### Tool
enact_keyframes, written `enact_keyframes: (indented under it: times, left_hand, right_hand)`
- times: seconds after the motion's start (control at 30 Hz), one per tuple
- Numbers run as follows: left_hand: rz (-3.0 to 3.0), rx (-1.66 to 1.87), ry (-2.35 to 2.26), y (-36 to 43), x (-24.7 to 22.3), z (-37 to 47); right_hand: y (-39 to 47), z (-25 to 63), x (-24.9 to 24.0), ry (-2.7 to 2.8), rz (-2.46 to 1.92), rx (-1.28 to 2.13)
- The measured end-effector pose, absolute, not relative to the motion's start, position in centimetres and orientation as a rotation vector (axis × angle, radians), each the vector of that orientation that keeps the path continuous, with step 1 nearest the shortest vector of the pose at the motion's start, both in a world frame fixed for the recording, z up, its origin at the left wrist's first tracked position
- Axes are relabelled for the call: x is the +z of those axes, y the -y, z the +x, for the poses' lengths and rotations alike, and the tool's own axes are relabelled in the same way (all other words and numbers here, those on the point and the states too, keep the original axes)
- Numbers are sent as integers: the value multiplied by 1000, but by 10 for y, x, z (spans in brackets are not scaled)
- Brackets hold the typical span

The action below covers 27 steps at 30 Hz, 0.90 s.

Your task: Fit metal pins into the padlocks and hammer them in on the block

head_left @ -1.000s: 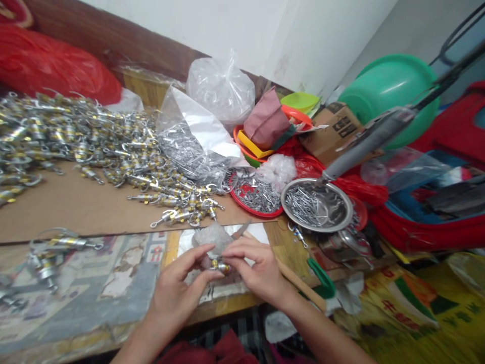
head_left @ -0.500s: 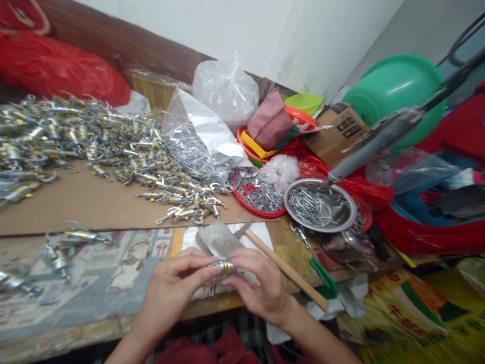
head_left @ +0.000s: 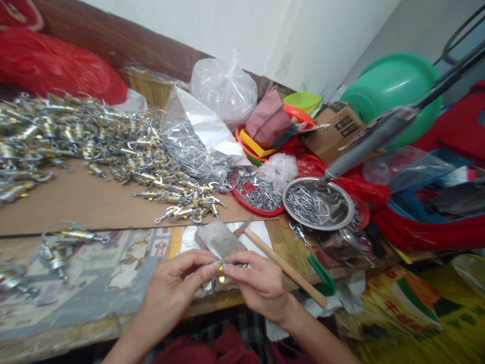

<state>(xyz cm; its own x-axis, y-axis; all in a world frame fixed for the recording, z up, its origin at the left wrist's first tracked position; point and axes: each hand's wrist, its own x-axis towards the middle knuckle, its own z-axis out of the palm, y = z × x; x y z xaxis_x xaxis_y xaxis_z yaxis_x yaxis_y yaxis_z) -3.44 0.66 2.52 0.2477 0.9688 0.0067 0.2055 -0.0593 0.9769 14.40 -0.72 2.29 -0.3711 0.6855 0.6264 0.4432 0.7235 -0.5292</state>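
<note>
A small metal part with a gold band (head_left: 222, 272) is pinched between both hands at the front edge of the bench. My left hand (head_left: 180, 283) is closed on its left end, thumb against fingers. On its right end, my right hand (head_left: 261, 283) is closed as well; the fingers hide much of the piece. Just beyond the fingertips lies a grey metal block (head_left: 220, 238) on white paper. Next to it are a blade and a wooden handle (head_left: 286, 268). Several silver and gold metal assemblies (head_left: 56, 253) rest on the bench at the left.
A large heap of similar assemblies (head_left: 76, 129) covers the cardboard (head_left: 94, 202). Behind the hands are a plastic bag of metal pieces (head_left: 185, 146), a red tray (head_left: 257, 211) and a steel bowl (head_left: 288, 210) holding pins. A grey-handled pole (head_left: 371, 144) slants over the right side.
The held part has turned between the fingers, and its gold band now faces the camera. My right fingers have shifted over its right end. The view has moved slightly.
</note>
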Motion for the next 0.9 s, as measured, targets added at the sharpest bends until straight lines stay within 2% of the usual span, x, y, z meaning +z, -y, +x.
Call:
enact_keyframes:
  times: [0.17, 0.3, 0.37, 0.47, 0.5, 0.67, 0.9]
  left_hand:
    - [1050, 950, -1153, 1, 20, -25]
    - [971, 970, -1114, 2, 12, -22]
    - [973, 972, -1095, 0, 9, -22]
    - [960, 945, -1043, -6, 6, -24]
    - [960, 939, -1027, -8, 6, -24]
    - [908, 880, -973, -17, 9, -25]
    - [858, 895, -944, -23, 2, -29]
  right_hand:
    - [9, 138, 25, 1836, -1040, 583]
    - [-3, 145, 29, 1941, -1144, 771]
    - [-24, 159, 28, 1987, -1227, 612]
    - [-74, 190, 22, 2036, -1562, 143]
    - [-92, 200, 19, 2051, -1619, 109]
    - [-150, 228, 2, 2134, -1759, 141]
    - [-152, 227, 1, 1976, -1804, 179]
